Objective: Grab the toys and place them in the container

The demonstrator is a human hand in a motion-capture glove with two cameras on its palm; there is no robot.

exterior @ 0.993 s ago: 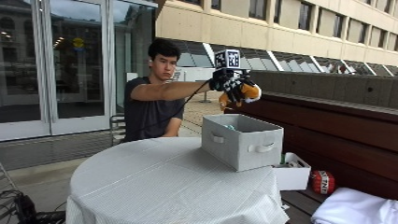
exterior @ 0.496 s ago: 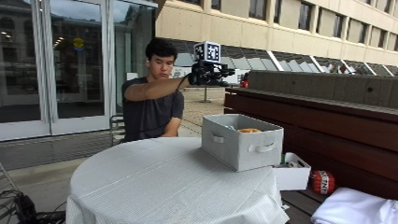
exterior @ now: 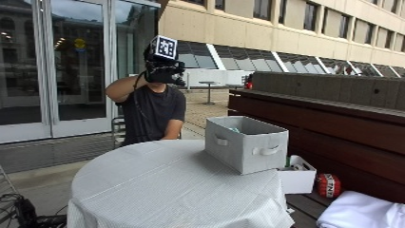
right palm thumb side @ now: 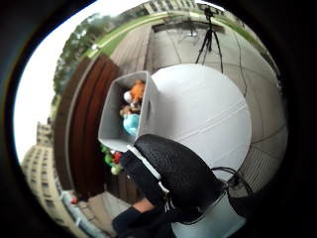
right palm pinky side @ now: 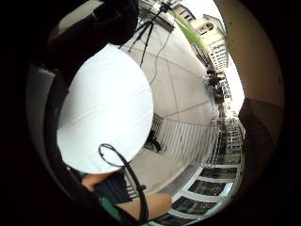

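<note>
Toys lie heaped inside the container near the table's far edge, the gloved hand raised away empty, fingers loosely curled; any careless return could knock the container off.

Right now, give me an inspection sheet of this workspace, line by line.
Surface: round table under a white ribbed tablecloth; only the bin stands on it.
Job's things: grey fabric storage bin with handles at the table's edge, upright; orange, white and light blue soft toys lie inside.
Clutter: white box and red ball on the wooden bench beside the table.
Hand: black-gloved right hand raised at head height, holding nothing.
Cables: nothing seen on the table.
Surroundings: glass doors, paved terrace, camera tripod.
</note>
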